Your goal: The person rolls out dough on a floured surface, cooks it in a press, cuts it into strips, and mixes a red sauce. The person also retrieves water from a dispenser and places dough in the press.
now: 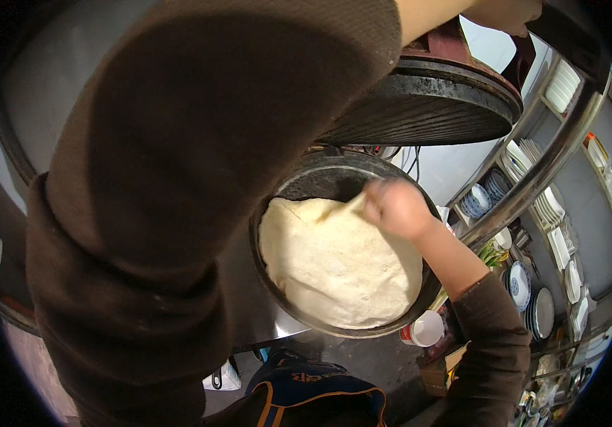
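A round sheet of pale dough [346, 261] lies in the round black pan [306, 179] of an electric griddle. Its far edge is lifted and folded near my right hand [399, 208]. That hand, blurred, has its fingers closed on the dough's edge. The griddle's lid [428, 107], ribbed and dark beneath, stands raised above the pan. My left arm in its brown sleeve crosses the view, and my left hand [506, 15] is closed at the dark end of the lid's tubular metal handle [541, 181]. The top of the picture cuts into this hand.
Shelves along the right wall hold stacked white dishes [549, 208] and blue-patterned bowls [476, 200]. A white tub [427, 328] stands right of the pan, above a cardboard box [436, 373]. Cables [412, 160] hang behind the griddle. A metal surface [252, 299] lies left of the pan.
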A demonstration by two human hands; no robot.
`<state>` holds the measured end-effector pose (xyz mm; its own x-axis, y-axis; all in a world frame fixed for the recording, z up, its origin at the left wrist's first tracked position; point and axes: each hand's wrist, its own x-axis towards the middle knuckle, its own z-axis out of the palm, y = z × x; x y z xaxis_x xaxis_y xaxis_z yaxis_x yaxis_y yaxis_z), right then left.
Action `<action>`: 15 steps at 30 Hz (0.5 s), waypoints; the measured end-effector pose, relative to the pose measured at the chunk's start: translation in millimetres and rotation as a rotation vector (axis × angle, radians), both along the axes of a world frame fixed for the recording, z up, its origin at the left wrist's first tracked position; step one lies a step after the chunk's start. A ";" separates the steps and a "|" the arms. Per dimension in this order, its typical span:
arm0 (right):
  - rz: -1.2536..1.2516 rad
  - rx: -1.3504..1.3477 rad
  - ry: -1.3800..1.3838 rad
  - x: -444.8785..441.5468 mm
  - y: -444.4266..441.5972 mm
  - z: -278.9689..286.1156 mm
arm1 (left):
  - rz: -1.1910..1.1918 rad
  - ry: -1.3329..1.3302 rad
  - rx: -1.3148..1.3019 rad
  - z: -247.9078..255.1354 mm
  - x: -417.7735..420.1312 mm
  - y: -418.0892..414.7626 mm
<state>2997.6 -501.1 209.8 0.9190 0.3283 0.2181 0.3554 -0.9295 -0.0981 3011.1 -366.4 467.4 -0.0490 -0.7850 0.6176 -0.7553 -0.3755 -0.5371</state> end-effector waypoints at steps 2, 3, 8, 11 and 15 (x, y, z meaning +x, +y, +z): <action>-0.243 0.209 -0.246 10.3 -21.2 -5.9 | -0.048 0.025 0.011 5.9 -4.0 -0.3; -0.175 0.147 -0.197 5.3 -20.1 -8.6 | -0.077 0.034 0.015 5.1 -4.5 6.2; -0.015 -0.062 0.500 -48.7 10.9 -11.1 | -0.051 0.066 0.030 8.9 -0.2 10.9; -0.031 -0.168 0.526 -54.3 -6.5 -32.7 | -0.090 0.067 0.028 10.3 -0.5 9.2; 0.015 -0.179 0.507 -35.5 -24.4 -26.2 | -0.125 0.088 0.013 6.8 -0.1 7.8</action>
<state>2962.1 -525.5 183.7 0.8894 0.3335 -0.3128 0.3178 -0.9427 -0.1015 3011.0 -358.5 474.2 -0.0933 -0.7840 0.6137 -0.8400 -0.2689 -0.4713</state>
